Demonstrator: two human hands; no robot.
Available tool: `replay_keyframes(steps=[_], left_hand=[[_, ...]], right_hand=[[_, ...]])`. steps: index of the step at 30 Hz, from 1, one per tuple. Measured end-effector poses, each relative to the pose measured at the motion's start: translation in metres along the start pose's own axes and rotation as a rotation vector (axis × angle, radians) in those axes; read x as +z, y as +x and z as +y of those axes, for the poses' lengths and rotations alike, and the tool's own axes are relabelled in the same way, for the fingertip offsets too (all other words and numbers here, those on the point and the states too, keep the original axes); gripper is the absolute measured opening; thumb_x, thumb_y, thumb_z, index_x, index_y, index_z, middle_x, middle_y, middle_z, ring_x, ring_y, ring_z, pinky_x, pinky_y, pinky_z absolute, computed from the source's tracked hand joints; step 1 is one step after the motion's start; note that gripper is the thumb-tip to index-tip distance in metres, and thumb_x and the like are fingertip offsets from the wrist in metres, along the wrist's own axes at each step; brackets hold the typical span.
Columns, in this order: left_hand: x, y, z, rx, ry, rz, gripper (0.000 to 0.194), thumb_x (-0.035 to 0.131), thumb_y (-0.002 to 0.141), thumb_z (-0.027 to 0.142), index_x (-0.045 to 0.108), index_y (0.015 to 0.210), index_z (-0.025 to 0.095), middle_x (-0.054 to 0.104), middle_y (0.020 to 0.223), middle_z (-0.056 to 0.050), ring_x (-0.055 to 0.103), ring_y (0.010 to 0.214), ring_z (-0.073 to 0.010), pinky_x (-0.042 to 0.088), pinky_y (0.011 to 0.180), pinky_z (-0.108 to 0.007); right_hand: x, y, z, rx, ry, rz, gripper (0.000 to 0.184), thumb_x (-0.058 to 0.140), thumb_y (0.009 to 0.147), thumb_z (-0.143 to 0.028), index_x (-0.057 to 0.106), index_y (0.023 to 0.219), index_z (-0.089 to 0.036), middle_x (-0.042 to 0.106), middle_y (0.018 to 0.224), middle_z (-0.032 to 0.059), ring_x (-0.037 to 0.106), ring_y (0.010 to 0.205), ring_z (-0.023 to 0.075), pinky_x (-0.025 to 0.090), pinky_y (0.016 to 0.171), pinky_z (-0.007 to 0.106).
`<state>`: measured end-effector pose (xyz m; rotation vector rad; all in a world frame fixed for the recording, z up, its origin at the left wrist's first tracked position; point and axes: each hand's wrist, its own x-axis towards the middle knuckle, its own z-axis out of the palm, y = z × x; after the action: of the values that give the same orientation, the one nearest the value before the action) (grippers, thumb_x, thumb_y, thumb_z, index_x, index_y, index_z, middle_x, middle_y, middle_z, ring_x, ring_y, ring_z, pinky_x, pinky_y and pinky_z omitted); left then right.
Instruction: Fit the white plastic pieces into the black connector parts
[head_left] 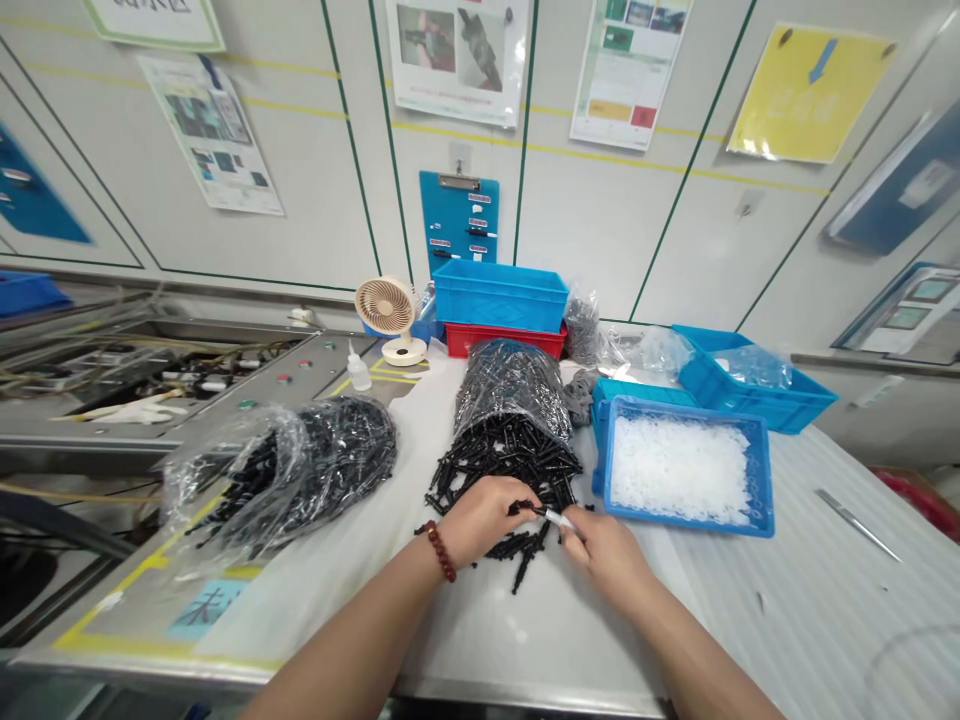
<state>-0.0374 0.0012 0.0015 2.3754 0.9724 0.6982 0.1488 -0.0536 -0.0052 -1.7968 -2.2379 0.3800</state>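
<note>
My left hand (491, 515), with a dark red bead bracelet on its wrist, is closed on a slim black rod-shaped part (531, 508). My right hand (604, 550) is closed on a small white tube-like piece (556, 517), whose end meets the tip of the black part. Both hands are just above a loose heap of similar black parts (506, 450), which spills from a clear plastic bag (514, 380). To the right stands a blue tray (690, 520) of small white plastic pieces (679, 468).
Another bag of black parts (337, 455) lies at the left. Behind are a small fan (386, 308), a squeeze bottle (358, 370), a blue bin (501, 298) on a red one (506, 341), and a blue crate (787, 400). Metal tweezers (856, 523) lie at the right.
</note>
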Motion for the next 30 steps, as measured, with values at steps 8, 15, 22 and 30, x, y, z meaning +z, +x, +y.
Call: replay_keyframes(steps=[8, 15, 22, 30], left_hand=[[0.0008, -0.001, -0.0007, 0.01, -0.039, -0.025, 0.016, 0.059, 0.078, 0.013, 0.067, 0.091, 0.018, 0.069, 0.09, -0.001, 0.062, 0.083, -0.0143, 0.045, 0.077, -0.02], [0.0005, -0.0017, 0.0043, 0.023, -0.046, -0.118, 0.02, 0.06, 0.077, 0.012, 0.066, 0.096, 0.017, 0.069, 0.091, -0.001, 0.063, 0.084, -0.0148, 0.044, 0.079, -0.019], [0.0051, -0.0028, 0.0056, 0.079, -0.018, -0.113, 0.018, 0.059, 0.079, 0.013, 0.066, 0.095, 0.016, 0.068, 0.09, -0.001, 0.062, 0.084, -0.0153, 0.044, 0.077, -0.019], [-0.001, -0.0018, 0.0065, 0.001, -0.049, -0.119, 0.016, 0.06, 0.078, 0.013, 0.066, 0.091, 0.018, 0.068, 0.082, 0.001, 0.061, 0.073, -0.0121, 0.043, 0.071, -0.017]], right_hand=[[-0.0053, -0.0003, -0.004, 0.023, -0.056, -0.056, 0.016, 0.042, 0.083, -0.021, 0.053, 0.071, -0.019, 0.058, 0.065, -0.0004, 0.047, 0.058, 0.0114, 0.016, 0.05, 0.023], [0.0004, -0.0011, -0.0009, -0.076, -0.024, -0.055, 0.018, 0.041, 0.083, -0.021, 0.055, 0.072, -0.019, 0.061, 0.067, 0.0001, 0.05, 0.059, 0.0114, 0.02, 0.051, 0.023], [0.0001, -0.001, -0.0053, 0.023, -0.128, -0.043, 0.027, 0.042, 0.085, -0.035, 0.058, 0.069, -0.02, 0.063, 0.065, 0.0019, 0.053, 0.059, 0.0133, 0.018, 0.049, 0.024], [-0.0005, -0.0012, -0.0032, -0.009, 0.001, -0.05, 0.024, 0.039, 0.086, -0.029, 0.056, 0.072, -0.02, 0.061, 0.067, 0.0007, 0.052, 0.061, 0.0129, 0.021, 0.051, 0.022]])
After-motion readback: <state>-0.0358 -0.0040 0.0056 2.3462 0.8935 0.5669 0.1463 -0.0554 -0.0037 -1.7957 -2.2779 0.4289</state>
